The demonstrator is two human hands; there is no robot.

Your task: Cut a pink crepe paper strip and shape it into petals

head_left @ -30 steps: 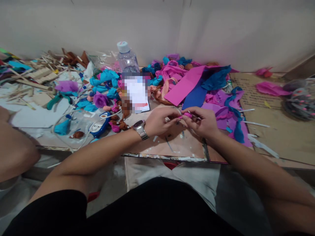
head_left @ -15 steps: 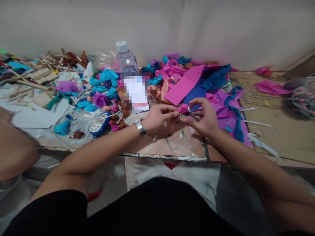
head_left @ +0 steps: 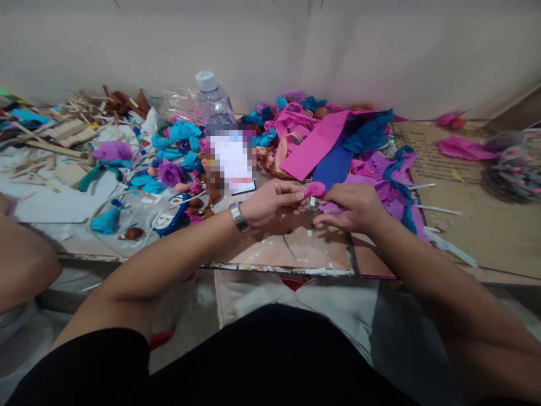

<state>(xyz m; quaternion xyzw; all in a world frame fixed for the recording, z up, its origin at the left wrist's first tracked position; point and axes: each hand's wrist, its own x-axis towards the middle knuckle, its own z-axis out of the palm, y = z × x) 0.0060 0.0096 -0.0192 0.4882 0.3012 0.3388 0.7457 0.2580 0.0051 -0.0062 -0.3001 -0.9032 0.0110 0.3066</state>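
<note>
The small bunched bright-pink paper piece (head_left: 315, 189) is sitting between the two hands, just above the bench (head_left: 262, 245). The left hand (head_left: 273, 203) is pinching its left end between thumb and curled fingers. The right hand (head_left: 359, 207) is reaching in from the other side, its thumb parted from its bent fingers and its fingertips lying close by the pink piece; whether it is gripping anything, I cannot tell. A tiny white bit (head_left: 313, 201) is showing just under the pink piece. A silver metal watch (head_left: 239, 216) is circling the left wrist.

Beyond the hands, a flat pink paper strip (head_left: 315, 148) is lying partly over a flat dark-blue strip (head_left: 332, 166). A phone with a bright screen (head_left: 236, 160) is lying beyond the left hand, and a clear plastic bottle with a white cap (head_left: 215, 105) is standing behind it. Thin white sticks (head_left: 442, 210) are lying to the right.
</note>
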